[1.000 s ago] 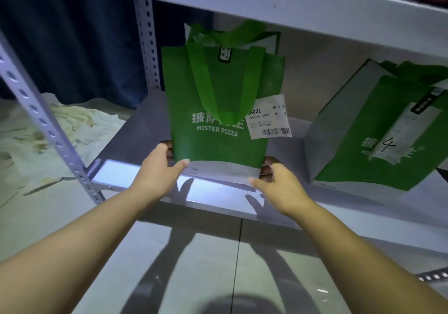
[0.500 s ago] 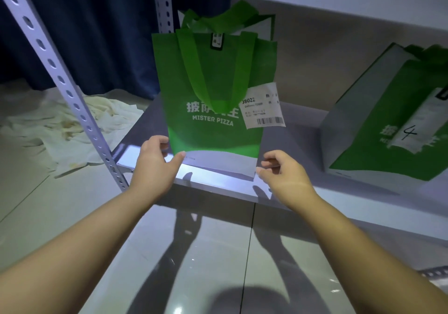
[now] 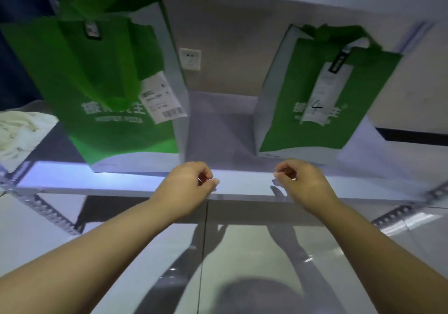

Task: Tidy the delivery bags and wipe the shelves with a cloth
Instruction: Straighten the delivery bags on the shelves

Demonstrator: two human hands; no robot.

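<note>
Left hand [image 3: 186, 182] and right hand [image 3: 303, 182] hover empty, fingers loosely curled, above the front of the shelf [image 3: 242, 186]. Both bags stand on it, tall axis roughly upright and handles up. Their labels face me, for reading, I judge. The receipt-tagged bag [image 3: 104, 90] tips left, the bag marked 4 [image 3: 322, 100] right.

Two delivery bags stand on the shelf [image 3: 242, 188] before you, well apart: left bag [image 3: 104, 90] by the left post, right bag [image 3: 327, 100] further right. Wall socket [image 3: 190, 59] behind, between them. Your left hand [image 3: 186, 187] and right hand [image 3: 305, 185] are at the shelf's front edge, before the gap. Cloth [image 3: 21, 131] on the floor, left of the shelf.
</note>
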